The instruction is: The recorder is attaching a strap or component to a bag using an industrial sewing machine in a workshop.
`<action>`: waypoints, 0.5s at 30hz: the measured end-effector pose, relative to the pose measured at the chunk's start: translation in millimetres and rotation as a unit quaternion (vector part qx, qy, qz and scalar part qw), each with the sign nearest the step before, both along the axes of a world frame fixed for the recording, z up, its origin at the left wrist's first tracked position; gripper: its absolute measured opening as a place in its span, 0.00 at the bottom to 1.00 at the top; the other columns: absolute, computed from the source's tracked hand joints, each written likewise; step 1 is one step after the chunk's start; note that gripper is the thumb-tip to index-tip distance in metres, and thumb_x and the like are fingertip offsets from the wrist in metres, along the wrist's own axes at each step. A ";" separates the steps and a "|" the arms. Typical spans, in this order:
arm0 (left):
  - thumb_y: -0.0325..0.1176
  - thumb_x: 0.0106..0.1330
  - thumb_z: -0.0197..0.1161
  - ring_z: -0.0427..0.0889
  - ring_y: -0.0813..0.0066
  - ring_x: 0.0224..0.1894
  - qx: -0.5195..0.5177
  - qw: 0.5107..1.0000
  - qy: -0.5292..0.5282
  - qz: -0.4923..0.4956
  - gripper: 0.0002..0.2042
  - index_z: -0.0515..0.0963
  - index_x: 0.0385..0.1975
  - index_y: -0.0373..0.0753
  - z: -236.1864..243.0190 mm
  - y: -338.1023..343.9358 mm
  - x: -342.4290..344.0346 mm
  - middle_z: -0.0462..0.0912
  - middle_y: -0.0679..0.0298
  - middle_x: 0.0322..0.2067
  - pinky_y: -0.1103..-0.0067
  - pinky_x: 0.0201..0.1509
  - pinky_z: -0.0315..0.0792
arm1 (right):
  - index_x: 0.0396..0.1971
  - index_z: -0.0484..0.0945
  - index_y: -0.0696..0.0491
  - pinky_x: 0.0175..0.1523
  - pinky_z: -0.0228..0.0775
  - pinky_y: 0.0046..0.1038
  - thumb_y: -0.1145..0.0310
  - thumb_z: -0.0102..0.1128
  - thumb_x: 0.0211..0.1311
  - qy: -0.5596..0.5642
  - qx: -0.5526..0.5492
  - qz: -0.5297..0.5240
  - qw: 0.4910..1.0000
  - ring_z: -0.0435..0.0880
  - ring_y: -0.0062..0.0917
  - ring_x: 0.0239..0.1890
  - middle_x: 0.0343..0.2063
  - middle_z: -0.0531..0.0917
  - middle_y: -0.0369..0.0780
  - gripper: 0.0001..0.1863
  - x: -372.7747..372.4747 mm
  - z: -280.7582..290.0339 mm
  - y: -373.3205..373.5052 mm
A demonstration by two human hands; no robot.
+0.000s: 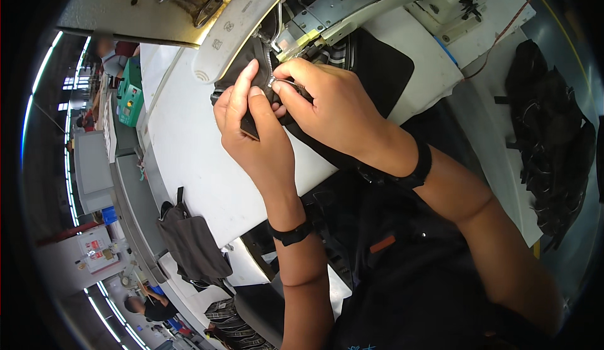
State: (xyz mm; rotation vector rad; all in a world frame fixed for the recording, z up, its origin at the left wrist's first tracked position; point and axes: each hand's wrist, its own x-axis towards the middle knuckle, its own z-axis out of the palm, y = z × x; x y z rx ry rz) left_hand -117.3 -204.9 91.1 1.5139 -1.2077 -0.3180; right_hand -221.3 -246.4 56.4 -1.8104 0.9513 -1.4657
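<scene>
My right hand (340, 108) pinches the metal zipper (270, 64) near its slider, with thumb and forefinger pressed together. The zipper runs along a dark brown fabric piece (248, 61) that lies under the sewing machine's presser foot (277, 43). Close beside it, my left hand (261, 123) grips the edge of the same fabric between its thumb and fingers, its forefinger stretched along the cloth. More black fabric (384, 67) spreads out to the right of my right hand. The folds hide what lies beneath my fingers.
The sewing machine's pale head cover (236, 29) and long metal arm (358, 1) rise just beyond my hands. A white table (195, 155) extends left. A dark bag (195, 243) hangs over its edge. Dark pieces (550, 142) are heaped at right. Another person (154, 303) sits far left.
</scene>
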 end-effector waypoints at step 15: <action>0.25 0.75 0.57 0.81 0.82 0.34 0.036 0.995 0.085 -0.044 0.14 0.81 0.55 0.30 12.9 -12.8 -6.6 0.78 0.60 0.49 0.85 0.40 0.78 | 0.33 0.79 0.58 0.27 0.73 0.25 0.70 0.64 0.66 -0.087 0.111 0.028 0.990 0.86 0.24 0.23 0.24 0.87 0.42 0.06 -15.0 9.4 -4.1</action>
